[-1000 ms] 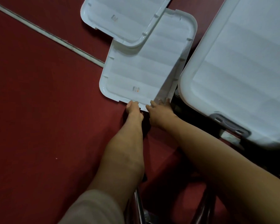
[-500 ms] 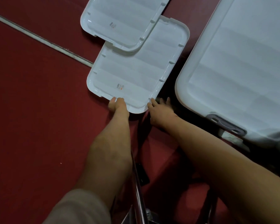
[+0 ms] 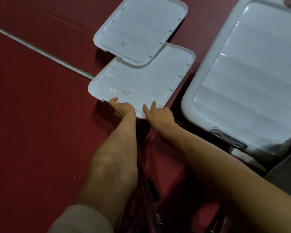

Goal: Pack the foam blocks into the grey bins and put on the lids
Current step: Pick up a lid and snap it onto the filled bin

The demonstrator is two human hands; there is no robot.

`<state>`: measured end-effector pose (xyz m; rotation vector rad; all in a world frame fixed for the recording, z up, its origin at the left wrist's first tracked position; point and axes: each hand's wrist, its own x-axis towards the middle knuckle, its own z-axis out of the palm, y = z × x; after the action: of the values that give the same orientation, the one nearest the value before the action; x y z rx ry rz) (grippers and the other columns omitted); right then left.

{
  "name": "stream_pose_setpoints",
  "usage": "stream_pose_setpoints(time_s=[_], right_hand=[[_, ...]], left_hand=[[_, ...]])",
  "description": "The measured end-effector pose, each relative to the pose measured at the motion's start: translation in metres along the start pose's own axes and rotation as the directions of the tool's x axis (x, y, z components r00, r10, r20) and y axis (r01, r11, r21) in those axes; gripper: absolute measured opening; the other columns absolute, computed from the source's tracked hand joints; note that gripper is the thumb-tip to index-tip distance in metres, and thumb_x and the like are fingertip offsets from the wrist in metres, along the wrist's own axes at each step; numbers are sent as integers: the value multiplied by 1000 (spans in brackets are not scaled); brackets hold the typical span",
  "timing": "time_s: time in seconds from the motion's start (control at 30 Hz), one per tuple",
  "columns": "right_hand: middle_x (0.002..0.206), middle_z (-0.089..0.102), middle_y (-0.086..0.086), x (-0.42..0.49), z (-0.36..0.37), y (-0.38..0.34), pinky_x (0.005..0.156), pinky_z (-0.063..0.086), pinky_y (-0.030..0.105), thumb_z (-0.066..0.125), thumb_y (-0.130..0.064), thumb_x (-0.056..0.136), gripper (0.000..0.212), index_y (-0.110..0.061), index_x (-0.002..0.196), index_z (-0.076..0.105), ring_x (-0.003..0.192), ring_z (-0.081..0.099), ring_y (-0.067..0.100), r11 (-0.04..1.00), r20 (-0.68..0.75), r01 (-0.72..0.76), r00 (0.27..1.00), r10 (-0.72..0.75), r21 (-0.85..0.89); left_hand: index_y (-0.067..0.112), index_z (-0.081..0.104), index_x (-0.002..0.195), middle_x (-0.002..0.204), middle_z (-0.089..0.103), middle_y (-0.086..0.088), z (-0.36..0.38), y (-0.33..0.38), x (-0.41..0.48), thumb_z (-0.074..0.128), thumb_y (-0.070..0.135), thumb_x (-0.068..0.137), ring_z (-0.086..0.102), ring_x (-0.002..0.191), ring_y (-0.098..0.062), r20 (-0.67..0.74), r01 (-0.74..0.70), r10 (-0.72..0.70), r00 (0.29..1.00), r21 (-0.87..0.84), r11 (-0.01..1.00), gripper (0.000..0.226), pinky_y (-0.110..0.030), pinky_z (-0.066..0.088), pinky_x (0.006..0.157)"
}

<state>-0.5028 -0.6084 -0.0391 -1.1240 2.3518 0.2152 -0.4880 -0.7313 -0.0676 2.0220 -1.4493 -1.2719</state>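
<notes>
Your left hand [image 3: 123, 109] pinches the near edge of the lower lid [image 3: 141, 84], seemingly to lift; your right hand [image 3: 160, 114] steadies it, fingers straight.

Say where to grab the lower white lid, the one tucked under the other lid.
Grip the lower lid by its near short edge, from the person's side, where the left hand and right hand are. Its far corner lies under the upper lid, and the closed bin crowds its right side.
</notes>
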Motion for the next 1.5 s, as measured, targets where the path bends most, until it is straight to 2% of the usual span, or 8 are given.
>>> stream_pose_setpoints(time_s=[0.07, 0.2, 0.37, 0.47, 0.8, 1.13, 1.33, 1.5], right_hand=[[140, 43, 39, 2, -12, -4, 78, 55, 51, 53, -6, 91, 69, -5, 152, 22, 92, 66, 44, 998, -54, 40, 998, -42, -49], [98, 68, 13, 0, -49, 0, 73, 56, 44, 58, -3, 84, 47, 0, 130, 46, 84, 67, 36, 988, -136, 90, 985, -107, -123], [95, 70, 4, -9, -82, 15, 70, 52, 38, 56, -26, 94, 30, -10, 116, 47, 79, 69, 31, 999, -268, 21, 963, -29, -32], [91, 68, -1, -22, -101, 27, 62, 34, 32, 52, -49, 95, 37, -14, 108, 50, 74, 63, 26, 999, -354, 17, 935, 2, 50], [98, 67, 1, -84, -135, 36, 66, 32, 32, 53, -23, 92, 11, -20, 98, 62, 90, 65, 25, 996, -402, -49, 912, 77, 78], [101, 68, 10, -129, -157, 60, 67, 38, 34, 56, -29, 90, 18, -15, 98, 62, 90, 64, 34, 929, -418, -78, 877, 236, 362], [88, 67, 7, -150, -156, 75, 69, 53, 41, 52, -35, 89, 23, -13, 86, 56, 79, 62, 31, 727, -347, -87, 836, 426, 681], [69, 68, 8, -173, -153, 102, 65, 60, 44, 40, -26, 64, 27, -11, 71, 62, 63, 68, 29, 510, -257, -37, 831, 493, 860]], left_hand=[[27, 57, 123, 102, 50, -3, -5, 14, -4, 44, 13, 93, 54, 89, -24, -20, -14, 14, 1000, 8, 1000, 36, -34, 49, 80], [30, 55, 124, 96, 46, 2, -13, 56, -26, 43, 12, 90, 54, 89, -24, -25, -60, 60, 998, -29, 998, 40, -32, 46, 79], [25, 55, 125, 102, 54, -5, -21, 105, -67, 45, -1, 87, 59, 93, -26, 24, -229, 231, 973, -57, 972, 48, -33, 51, 82], [25, 55, 125, 98, 54, -2, -27, 128, -86, 47, -3, 86, 60, 95, -26, 30, -310, 312, 950, -43, 950, 48, -32, 49, 79], [28, 48, 131, 112, 63, -15, -71, 154, -142, 50, 2, 88, 60, 99, -34, 170, -433, 409, 897, 150, 889, 50, -33, 43, 72], [31, 49, 132, 101, 66, -14, -82, 187, -214, 51, 1, 87, 63, 92, -32, 300, -733, 670, 679, 255, 630, 55, -33, 39, 65], [32, 46, 138, 99, 65, -12, -69, 195, -265, 54, -2, 85, 63, 92, -31, 406, -883, 787, 465, 269, 384, 63, -37, 47, 68], [32, 43, 139, 96, 63, -10, -57, 194, -312, 53, -2, 87, 64, 85, -32, 474, -949, 834, 281, 263, 171, 63, -39, 50, 69]])
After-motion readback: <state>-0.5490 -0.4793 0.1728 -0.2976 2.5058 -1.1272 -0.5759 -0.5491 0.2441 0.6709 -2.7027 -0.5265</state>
